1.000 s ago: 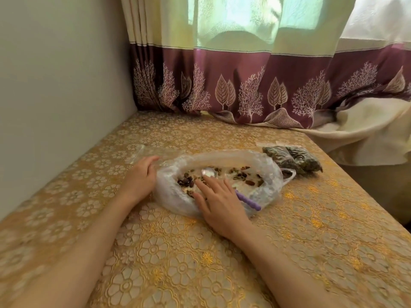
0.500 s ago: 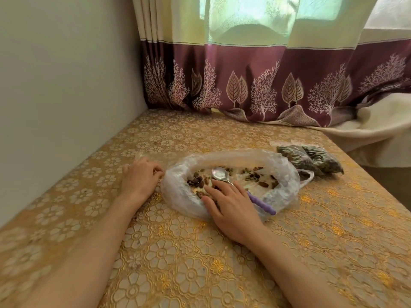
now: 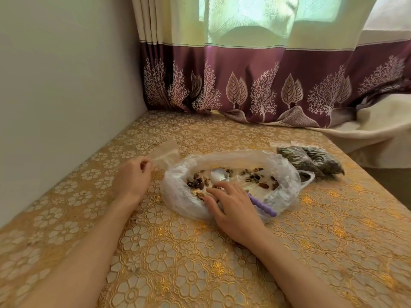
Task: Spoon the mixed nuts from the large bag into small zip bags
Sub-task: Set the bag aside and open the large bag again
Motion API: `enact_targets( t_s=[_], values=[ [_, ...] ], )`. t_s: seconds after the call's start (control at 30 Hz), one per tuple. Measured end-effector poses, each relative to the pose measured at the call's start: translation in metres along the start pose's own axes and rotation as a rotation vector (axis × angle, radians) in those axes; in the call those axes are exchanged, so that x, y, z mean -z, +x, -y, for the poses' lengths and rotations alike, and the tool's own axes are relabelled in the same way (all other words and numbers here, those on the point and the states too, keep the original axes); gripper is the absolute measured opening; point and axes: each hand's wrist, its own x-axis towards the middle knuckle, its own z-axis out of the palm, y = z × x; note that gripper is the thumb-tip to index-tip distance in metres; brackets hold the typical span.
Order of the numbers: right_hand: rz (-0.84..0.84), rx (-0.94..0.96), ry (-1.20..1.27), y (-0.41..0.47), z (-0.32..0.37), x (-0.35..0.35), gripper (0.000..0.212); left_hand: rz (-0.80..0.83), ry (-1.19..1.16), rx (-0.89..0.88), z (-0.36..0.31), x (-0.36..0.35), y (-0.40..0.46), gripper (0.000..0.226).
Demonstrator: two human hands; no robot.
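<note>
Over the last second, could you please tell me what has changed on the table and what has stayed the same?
The left hand has closed its grip on the empty small zip bag and raised it, so its far end now tilts up off the tablecloth. The right hand still rests on the rim of the large bag, over the purple-handled spoon. The two filled bags have not moved.

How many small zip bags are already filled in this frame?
2. Both filled small bags lie side by side, overlapping, right of the large bag. An empty one is at the left hand.
</note>
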Motion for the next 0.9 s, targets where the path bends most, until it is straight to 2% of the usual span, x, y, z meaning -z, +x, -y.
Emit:
enact_targets(
  t_s=[0.07,0.13,0.2,0.27,0.37,0.43,0.53,0.67,0.73,0.8,0.87,0.9],
  values=[
    [-0.024,-0.002,0.033,0.001,0.0,0.001,0.042,-0.094,-0.247,0.123,-0.003,0.005,0.004,0.02],
    [-0.048,0.01,0.096,0.0,0.001,0.003,0.041,-0.077,-0.61,0.277,-0.011,0.012,0.006,0.016],
    [-0.104,0.023,0.186,-0.002,0.002,0.005,0.037,0.033,-0.998,0.346,-0.023,0.021,0.005,0.015],
    [-0.197,0.024,0.289,-0.003,0.004,0.009,0.031,0.187,-1.309,0.323,-0.036,0.029,0.001,0.017],
    [-0.307,-0.05,0.543,-0.002,0.007,0.018,0.014,0.414,-1.492,0.278,-0.052,0.026,-0.01,0.014],
    [-0.246,-0.169,0.863,-0.004,0.008,0.025,0.012,0.552,-1.497,0.263,-0.063,0.018,-0.02,0.013],
    [-0.089,-0.292,1.293,-0.007,0.007,0.032,0.03,0.68,-1.45,0.214,-0.072,0.007,-0.031,0.015],
    [-0.108,-0.322,1.549,-0.006,0.003,0.039,0.019,0.681,-1.441,0.211,-0.073,0.005,-0.033,0.02],
    [-0.136,-0.337,1.544,-0.005,0.003,0.04,0.016,0.609,-1.389,0.252,-0.073,0.004,-0.032,0.028],
    [-0.179,-0.375,1.531,-0.005,0.002,0.04,0.016,0.412,-1.215,0.266,-0.073,0.003,-0.033,0.029],
    [-0.233,-0.414,1.517,-0.005,-0.001,0.04,0.016,0.124,-0.923,0.159,-0.074,0.003,-0.036,0.02],
    [-0.254,-0.428,1.496,-0.004,-0.002,0.041,0.016,0.038,-0.8,0.048,-0.075,0.006,-0.038,0.018]
  ],
)
